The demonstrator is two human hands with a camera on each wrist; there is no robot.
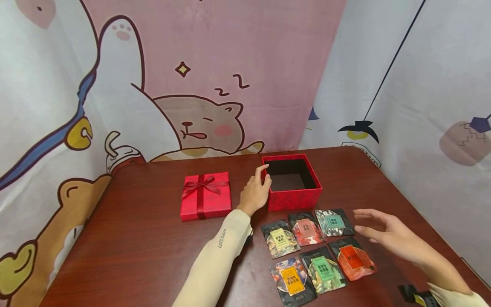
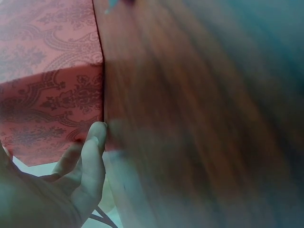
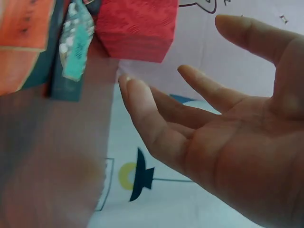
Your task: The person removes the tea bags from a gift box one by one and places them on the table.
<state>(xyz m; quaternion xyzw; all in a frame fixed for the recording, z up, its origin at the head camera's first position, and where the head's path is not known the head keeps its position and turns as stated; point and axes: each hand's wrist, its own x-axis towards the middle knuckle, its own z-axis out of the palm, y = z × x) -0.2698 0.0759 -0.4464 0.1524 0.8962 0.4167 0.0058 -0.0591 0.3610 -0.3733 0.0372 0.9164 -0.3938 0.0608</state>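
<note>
In the head view my left hand (image 1: 255, 192) holds the left wall of an open red gift box (image 1: 293, 199), thumb and index finger at its rim. The left wrist view shows the other fingers (image 2: 92, 164) low beside the box's patterned side (image 2: 57, 102). My right hand (image 1: 395, 233) hovers with fingers spread, holding nothing. Nearest to it are a pouch with a teal label (image 1: 335, 221) and one with an orange-red label (image 1: 353, 258). Further left lie pouches with red (image 1: 307, 228), yellow (image 1: 280, 238), green (image 1: 323, 268) and orange (image 1: 293, 281) labels.
A red lid (image 1: 207, 202) with a ribbon bow lies left of the box on the brown table (image 1: 153, 247). Cartoon-printed cloth (image 1: 287, 76) hangs behind the table and along both sides. The box's dark interior (image 1: 289, 181) faces upward.
</note>
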